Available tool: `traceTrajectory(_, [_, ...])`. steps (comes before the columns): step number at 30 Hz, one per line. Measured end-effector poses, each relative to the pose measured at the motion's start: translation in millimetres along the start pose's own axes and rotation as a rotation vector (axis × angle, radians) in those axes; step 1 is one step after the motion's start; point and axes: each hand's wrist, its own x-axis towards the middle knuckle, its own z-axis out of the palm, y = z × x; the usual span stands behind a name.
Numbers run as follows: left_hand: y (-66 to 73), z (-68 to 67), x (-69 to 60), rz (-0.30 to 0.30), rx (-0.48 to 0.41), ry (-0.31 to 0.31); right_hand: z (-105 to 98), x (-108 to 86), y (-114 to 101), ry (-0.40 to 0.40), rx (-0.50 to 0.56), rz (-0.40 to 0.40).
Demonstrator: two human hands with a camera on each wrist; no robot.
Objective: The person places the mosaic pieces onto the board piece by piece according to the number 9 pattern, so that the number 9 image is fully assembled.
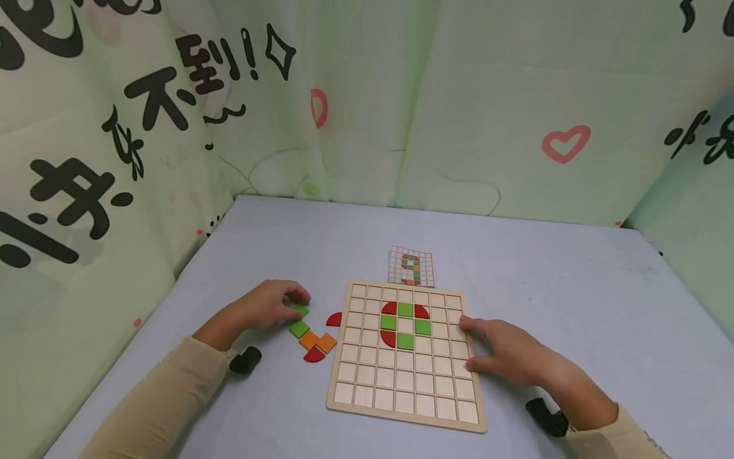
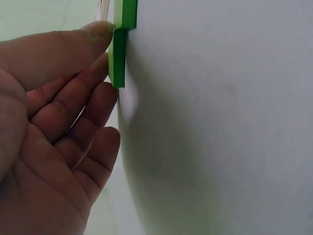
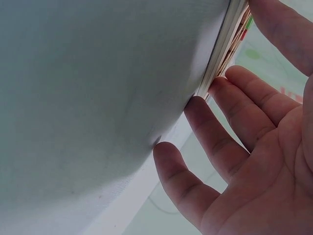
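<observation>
My left hand [image 1: 268, 305] has its thumb and fingers curled round a green square [image 1: 301, 310], left of the board; in the left wrist view the thumb and a finger pinch the green piece [image 2: 117, 58]. Another green square [image 1: 299, 329] lies just below it. On the wooden grid board [image 1: 346, 389], green squares [image 1: 405, 342] and red rounded pieces [image 1: 388, 338] form a ring in the upper middle. My right hand [image 1: 510, 350] touches the board's right edge with thumb and fingertips, fingers spread; in the right wrist view the fingers [image 3: 227, 112] rest along the edge.
Two orange squares [image 1: 326, 343] and a red piece [image 1: 314, 355] lie left of the board, with another red piece [image 1: 334, 319] at its left edge. Behind the board lies a pattern card [image 1: 425, 260]. A printed curtain [image 1: 367, 127] hangs behind the white table [image 1: 545, 274].
</observation>
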Motion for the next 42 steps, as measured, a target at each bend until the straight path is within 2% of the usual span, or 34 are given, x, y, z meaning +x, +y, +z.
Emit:
traceTrajectory(11, [-2.7,-0.4,-1.3,-0.01,0.002,-0.003,0.8,0.6,0.0,-0.006,0.004,0.011])
traceTrajectory(19, [-2.7,1.2,0.2,-0.039,0.009,0.01,0.5,-0.6,0.1,-0.003,0.004,0.002])
traceTrajectory(30, [-6.5,1.7,5.0,-0.022,0.027,0.028,1.6,0.6,1.1,-0.002,0.008,-0.002])
traceTrajectory(36, [-3.4,2.4,5.9,-0.045,0.036,0.037,1.2,0.3,0.7,0.002,-0.002,-0.005])
traceTrajectory(42, [0.2,4.2,6.7,-0.048,0.081,0.041,1.1,0.3,1.3,0.003,-0.006,-0.01])
